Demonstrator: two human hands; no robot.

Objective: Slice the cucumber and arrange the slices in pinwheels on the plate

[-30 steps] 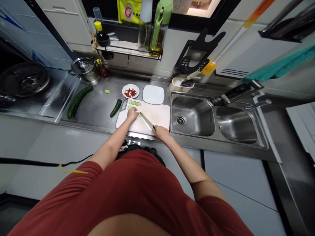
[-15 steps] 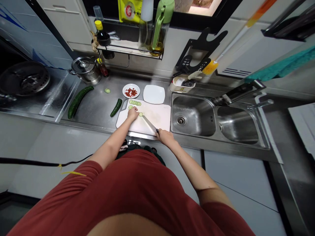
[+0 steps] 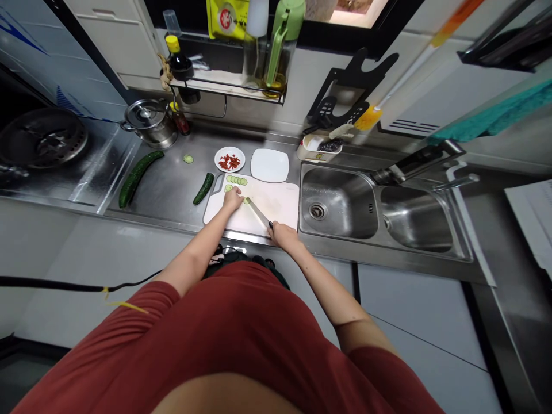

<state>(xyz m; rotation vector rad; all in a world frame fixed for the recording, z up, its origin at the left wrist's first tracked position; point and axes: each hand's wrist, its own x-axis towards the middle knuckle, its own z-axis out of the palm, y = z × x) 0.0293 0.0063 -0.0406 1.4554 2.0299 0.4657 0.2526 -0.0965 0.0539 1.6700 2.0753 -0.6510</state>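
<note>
On the white cutting board [image 3: 276,201], my left hand [image 3: 233,199] is closed, its fingertips at the left edge of a single cucumber slice [image 3: 246,200]. My right hand [image 3: 284,234] grips a kitchen knife [image 3: 260,214] by its black handle. The knife's blade points up and left, its tip over that slice. Behind my left hand lies a row of overlapping cucumber slices [image 3: 237,180], and another slice [image 3: 228,188] shows just above my knuckles. Left of the board rests a piece of cucumber [image 3: 203,189].
Behind the board stand a plate of chopped red pieces [image 3: 230,160] and a white square plate [image 3: 270,165]. A long cucumber [image 3: 138,179] and a loose slice [image 3: 188,159] lie to the left, near a steel pot [image 3: 150,122]. A double sink [image 3: 340,201] adjoins on the right.
My right hand has moved a little left and up, bringing the knife's tip from the slice's right edge onto it. My left hand stays almost where it was.
</note>
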